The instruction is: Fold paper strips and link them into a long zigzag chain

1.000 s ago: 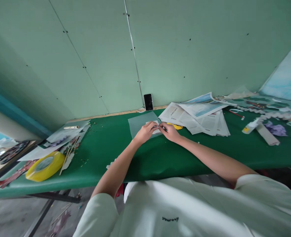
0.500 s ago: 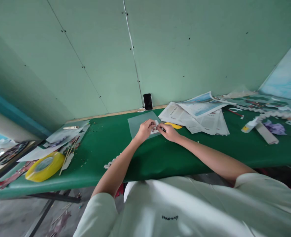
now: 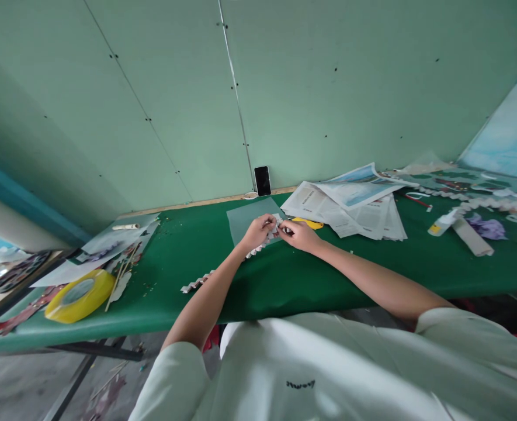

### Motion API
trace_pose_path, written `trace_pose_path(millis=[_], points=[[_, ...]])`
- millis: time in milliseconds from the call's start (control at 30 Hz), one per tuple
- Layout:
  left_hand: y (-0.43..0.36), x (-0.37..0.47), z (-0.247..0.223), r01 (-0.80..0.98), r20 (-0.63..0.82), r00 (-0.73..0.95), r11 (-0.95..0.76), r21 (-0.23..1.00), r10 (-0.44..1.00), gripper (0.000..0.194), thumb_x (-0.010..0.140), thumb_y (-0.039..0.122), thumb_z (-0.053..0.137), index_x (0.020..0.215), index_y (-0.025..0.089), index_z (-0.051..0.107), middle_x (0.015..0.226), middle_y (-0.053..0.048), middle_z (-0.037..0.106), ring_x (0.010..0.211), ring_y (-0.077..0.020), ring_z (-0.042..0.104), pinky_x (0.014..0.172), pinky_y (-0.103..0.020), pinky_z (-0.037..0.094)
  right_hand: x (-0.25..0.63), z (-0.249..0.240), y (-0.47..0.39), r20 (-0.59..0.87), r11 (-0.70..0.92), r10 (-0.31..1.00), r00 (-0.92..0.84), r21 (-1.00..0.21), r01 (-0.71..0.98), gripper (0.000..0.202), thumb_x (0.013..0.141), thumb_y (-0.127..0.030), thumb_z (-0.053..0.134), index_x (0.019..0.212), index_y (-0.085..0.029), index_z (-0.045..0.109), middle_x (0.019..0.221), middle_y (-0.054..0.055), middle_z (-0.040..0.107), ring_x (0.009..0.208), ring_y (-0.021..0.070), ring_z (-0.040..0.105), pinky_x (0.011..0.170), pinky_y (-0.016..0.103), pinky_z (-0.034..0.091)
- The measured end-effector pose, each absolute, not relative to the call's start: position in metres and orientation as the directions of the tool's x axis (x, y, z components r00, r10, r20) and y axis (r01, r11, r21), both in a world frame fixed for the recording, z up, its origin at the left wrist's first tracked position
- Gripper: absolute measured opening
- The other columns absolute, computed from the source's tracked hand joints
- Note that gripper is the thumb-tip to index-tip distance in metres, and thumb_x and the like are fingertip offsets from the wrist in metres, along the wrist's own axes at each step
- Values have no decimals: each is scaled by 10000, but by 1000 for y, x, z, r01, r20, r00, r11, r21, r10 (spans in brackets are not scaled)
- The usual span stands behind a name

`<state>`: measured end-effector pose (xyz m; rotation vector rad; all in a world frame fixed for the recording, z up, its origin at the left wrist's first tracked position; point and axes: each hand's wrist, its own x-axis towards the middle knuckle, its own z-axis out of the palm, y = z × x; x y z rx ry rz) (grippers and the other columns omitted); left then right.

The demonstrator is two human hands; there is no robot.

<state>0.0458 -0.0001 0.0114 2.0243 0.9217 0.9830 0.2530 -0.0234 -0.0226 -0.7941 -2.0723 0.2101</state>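
Note:
A white zigzag folded-paper chain (image 3: 254, 251) runs from between my hands, passes beneath my left forearm and comes out on the green tabletop at the left. My left hand (image 3: 259, 230) has its fingers closed round the chain's upper end. Close beside it, my right hand (image 3: 299, 234) pinches at the same end, its fingertips almost meeting those of the left. Exactly how the folds sit between the fingertips is too small to make out. Under both hands lies a translucent sheet (image 3: 243, 217). A yellow utility knife (image 3: 311, 223) rests just behind my right hand.
Printed papers (image 3: 350, 207) spread at the back right. Further right lie a glue bottle (image 3: 443, 223), a crumpled purple piece (image 3: 488, 227) and another folded chain (image 3: 481, 202). A phone (image 3: 262, 180) leans on the wall. At the left are a tape roll (image 3: 104, 286) and thin sticks (image 3: 120, 278).
The folded chain now shows between my hands and below my left wrist, where a flatter white piece showed before. Its loose end has slid slightly left. Both hands stay nearly in place.

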Motion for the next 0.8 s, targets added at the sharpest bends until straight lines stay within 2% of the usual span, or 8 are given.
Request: trace_pose_path(millis=[200,433,533,700,800], points=[[-1,45,14,342,309,485,-503,794,818,111,961,231,510,877,187,568,799,-18,660,678,-118,607,661,-218,478,254,-24,-21,705,801,563,-431,-339,493,250,1061,-334,532,843,-223,580,692,18,625,593,170,564,608,284,375],[-9,46,21,363,191,522,-419,832,831,272,998,470,576,967,201,543,832,-29,689,598,-124,608,576,-233,464,253,-26,-22,698,779,592,-404,-367,508,276,1056,-321,536,799,-222,537,640,-1,571,565,163,547,579,277,342],[-15,51,22,449,174,469,-404,797,866,255,1020,452,541,934,215,498,808,-15,671,565,-132,594,567,-247,455,252,-29,-22,689,769,599,-408,-353,534,264,1056,-323,532,814,-218,539,640,-3,567,558,162,545,568,275,332],[-21,61,19,498,115,402,-322,805,909,194,1045,376,500,918,241,441,754,10,636,640,-174,645,647,-275,465,251,-33,-20,693,764,594,-410,-325,558,270,1058,-319,522,808,-218,543,652,11,587,575,168,563,569,274,335],[-22,62,15,515,148,373,-337,788,916,180,1029,329,525,888,244,451,704,19,612,620,-177,601,652,-280,422,250,-35,-19,687,764,596,-416,-325,557,277,1051,-316,525,791,-223,535,631,8,574,551,168,550,556,278,330]])
